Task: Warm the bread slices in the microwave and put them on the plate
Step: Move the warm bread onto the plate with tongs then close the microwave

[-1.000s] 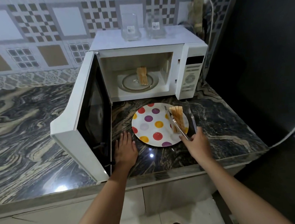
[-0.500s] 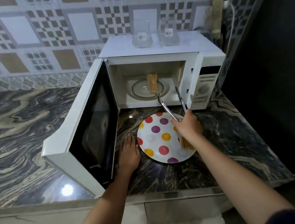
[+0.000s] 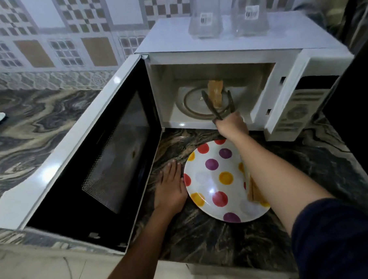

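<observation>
On the marbled countertop [image 3: 204,239], the left hand [image 3: 170,188] lies flat, fingers straight, at nine o'clock of the polka-dot plate [image 3: 203,178]; the right hand [image 3: 233,124] grips open tongs [image 3: 217,107] flanking the bread slice [image 3: 215,91] inside the microwave [image 3: 248,50].

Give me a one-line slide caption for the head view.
Right hand holds tongs at the bread slice inside the open microwave; left hand rests beside the dotted plate.

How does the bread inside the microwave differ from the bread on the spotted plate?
The bread in the microwave stands upright on the glass turntable; the bread on the plate sits at the right edge of the spotted plate. The microwave bread is between the arms of the tongs held by the right hand; the plate bread is half hidden under that forearm. Both look golden-brown.
</observation>
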Available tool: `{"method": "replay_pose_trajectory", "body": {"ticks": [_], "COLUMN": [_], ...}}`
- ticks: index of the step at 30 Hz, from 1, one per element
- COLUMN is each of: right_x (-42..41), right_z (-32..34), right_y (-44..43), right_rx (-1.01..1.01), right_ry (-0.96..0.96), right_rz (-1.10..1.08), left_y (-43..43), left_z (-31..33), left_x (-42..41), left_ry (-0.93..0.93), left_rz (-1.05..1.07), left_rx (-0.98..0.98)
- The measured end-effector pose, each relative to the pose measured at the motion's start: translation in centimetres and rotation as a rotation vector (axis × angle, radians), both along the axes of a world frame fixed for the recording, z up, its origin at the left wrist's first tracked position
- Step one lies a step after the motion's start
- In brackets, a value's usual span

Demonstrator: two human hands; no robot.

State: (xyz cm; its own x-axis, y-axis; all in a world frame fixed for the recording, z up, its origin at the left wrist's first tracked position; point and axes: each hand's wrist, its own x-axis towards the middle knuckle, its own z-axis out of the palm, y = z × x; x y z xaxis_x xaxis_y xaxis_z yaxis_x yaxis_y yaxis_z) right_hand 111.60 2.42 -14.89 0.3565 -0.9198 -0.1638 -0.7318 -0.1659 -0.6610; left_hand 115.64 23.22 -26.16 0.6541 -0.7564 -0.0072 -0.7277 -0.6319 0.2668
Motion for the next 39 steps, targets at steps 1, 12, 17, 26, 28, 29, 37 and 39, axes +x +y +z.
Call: {"method": "replay_pose_trajectory", "body": {"ticks": [1, 12, 17, 26, 28, 29, 37, 39], "right_x": [0.6, 4.2, 4.3, 0.7, -0.5, -1.0, -6.1, -7.6], "right_z": [-0.2, -0.8, -0.7, -1.4, -1.1, -1.0, -0.7, -1.0], "right_y": [-0.3, -3.0, -3.5, -1.3, -0.4, 0.1, 6.2, 8.2], "right_rx": [-0.002, 0.044, -0.02, -0.058, -0.044, -0.037, -0.038, -0.039], "right_ry": [0.0, 0.025, 0.078, 0.065, 0.068, 0.067, 0.023, 0.001], "right_rz": [-0.004, -0.076, -0.076, -0.078, -0.068, -0.067, -0.056, -0.042], "left_y": [0.0, 0.0, -0.1, -0.1, -0.1, 0.0, 1.4, 2.5], "left_z": [-0.1, -0.6, -0.4, -0.5, -0.4, -0.3, -0.1, -0.3], "left_x": [0.0, -0.1, -0.1, -0.1, -0.3, -0.3, -0.8, -1.2], "left_ry": [0.007, 0.032, 0.062, 0.027, 0.024, 0.025, 0.04, 0.01], "left_rz": [0.001, 0.056, 0.083, 0.079, 0.072, 0.067, 0.025, 0.018], "left_rx": [0.002, -0.093, -0.094, -0.08, -0.078, -0.072, -0.013, -0.017]}}
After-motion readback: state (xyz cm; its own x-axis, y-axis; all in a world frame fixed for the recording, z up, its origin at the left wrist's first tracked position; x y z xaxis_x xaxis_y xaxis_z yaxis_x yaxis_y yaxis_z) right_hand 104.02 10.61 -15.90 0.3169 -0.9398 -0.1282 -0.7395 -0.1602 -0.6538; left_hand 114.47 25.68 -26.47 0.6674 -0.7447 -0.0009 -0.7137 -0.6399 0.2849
